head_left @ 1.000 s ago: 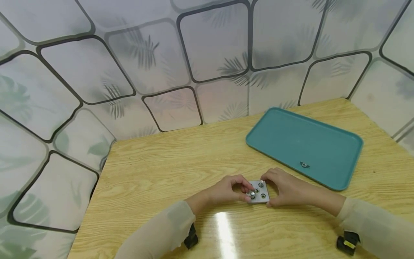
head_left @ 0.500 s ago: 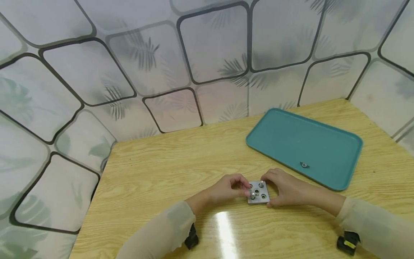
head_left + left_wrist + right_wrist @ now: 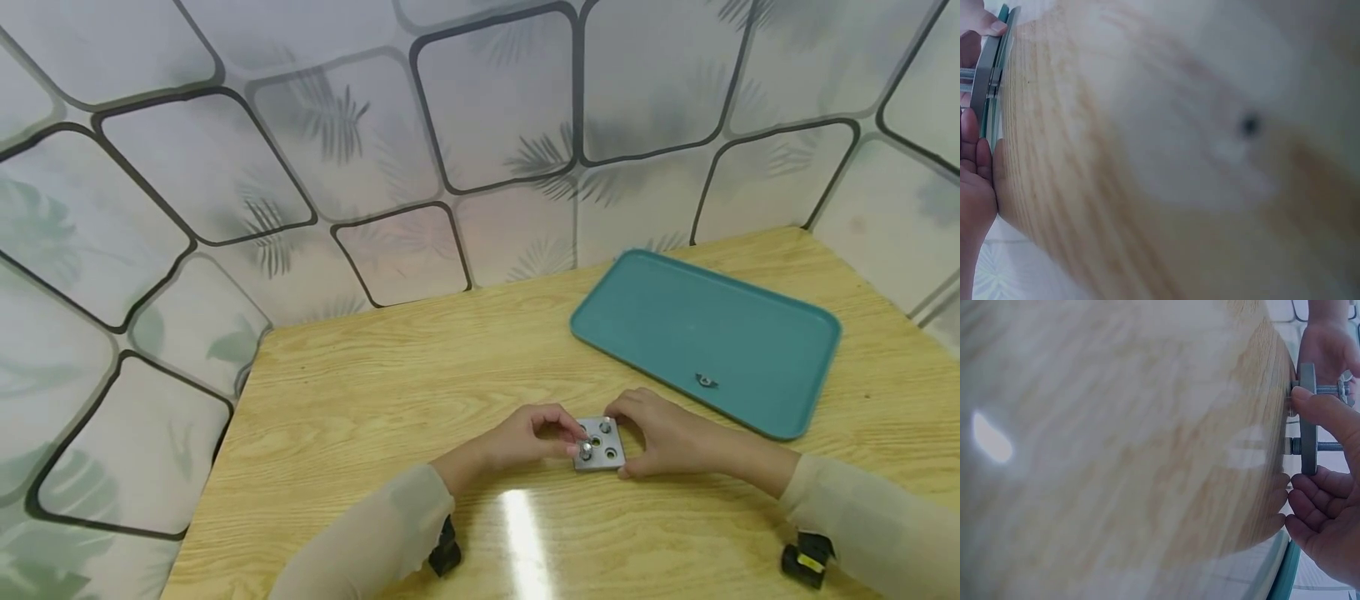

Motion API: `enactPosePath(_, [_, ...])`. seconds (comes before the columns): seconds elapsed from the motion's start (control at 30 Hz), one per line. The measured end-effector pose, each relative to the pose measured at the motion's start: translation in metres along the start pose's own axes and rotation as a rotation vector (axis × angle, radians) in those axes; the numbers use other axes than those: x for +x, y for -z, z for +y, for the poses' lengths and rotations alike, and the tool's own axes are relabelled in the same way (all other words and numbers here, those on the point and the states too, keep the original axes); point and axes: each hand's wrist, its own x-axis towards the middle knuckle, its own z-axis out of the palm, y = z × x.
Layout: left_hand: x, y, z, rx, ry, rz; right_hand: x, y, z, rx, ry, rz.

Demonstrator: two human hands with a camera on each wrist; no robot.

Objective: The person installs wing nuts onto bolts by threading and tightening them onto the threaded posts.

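Observation:
A square grey metal plate (image 3: 609,442) with several holes stands just above the table on the heads of two bolts. One bolt (image 3: 1329,447) rises through its far right hole, the other (image 3: 1327,390) through its near left hole. My left hand (image 3: 525,437) pinches what looks like a wing nut (image 3: 1343,387) at the top of the near left bolt, its shape partly hidden by the fingertips. On the plate's right side, my right hand (image 3: 667,435) grips the edges between thumb and fingers.
A teal tray (image 3: 697,317) lies at the back right, with a loose wing nut (image 3: 706,381) near its front edge. Patterned fabric walls (image 3: 517,225) enclose the wooden table (image 3: 390,375) behind and at the sides.
My left fingers drew slightly back from the near left bolt, then closed on its top again. My right hand and the plate have hardly moved.

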Motion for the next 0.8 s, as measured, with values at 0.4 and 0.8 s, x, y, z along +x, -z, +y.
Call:
enactPosePath(0.4, [0.0010, -0.0004, 0.0009, 0.037, -0.013, -0.020, -0.0006, 0.0022, -0.0012, 0.012, -0.006, -0.008])
enactPosePath(0.8, [0.0031, -0.0006, -0.0015, 0.033, 0.005, 0.027, 0.0001, 0.0057, -0.0035, 0.015, 0.006, -0.009])
